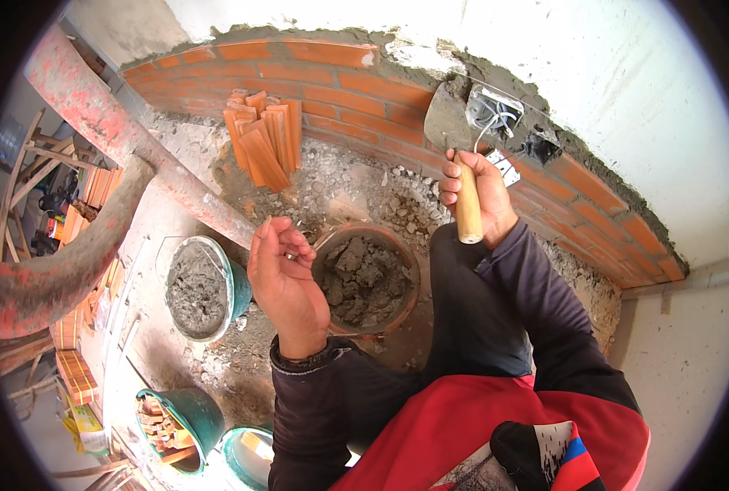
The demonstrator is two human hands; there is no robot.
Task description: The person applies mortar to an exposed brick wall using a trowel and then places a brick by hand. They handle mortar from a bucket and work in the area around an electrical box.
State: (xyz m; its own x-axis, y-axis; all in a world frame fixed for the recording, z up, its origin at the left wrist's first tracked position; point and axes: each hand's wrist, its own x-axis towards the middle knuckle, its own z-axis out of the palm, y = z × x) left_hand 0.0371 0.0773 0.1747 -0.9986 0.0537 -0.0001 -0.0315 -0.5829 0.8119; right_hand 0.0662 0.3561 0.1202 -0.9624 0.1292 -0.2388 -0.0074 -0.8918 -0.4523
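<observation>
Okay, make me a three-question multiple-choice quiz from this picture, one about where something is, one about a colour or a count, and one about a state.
1. Where is the trowel?
A. In the right hand, blade against the brick wall
B. Lying in the green bucket
C. On the floor beside the pipe

2. What colour is the trowel's handle?
A. Blue
B. Pale wood
C. Black

3. How is the left hand?
A. Gripping a whole brick
B. Flat on the floor
C. Raised, fingers curled, over the round tub of mortar

Answers:
1. A: the right hand grips the handle and the blade meets the wall by the wall box with wires.
2. B: the handle shows light bare wood below the fist.
3. C: its fingers curl loosely in the air, no brick in them.
</observation>
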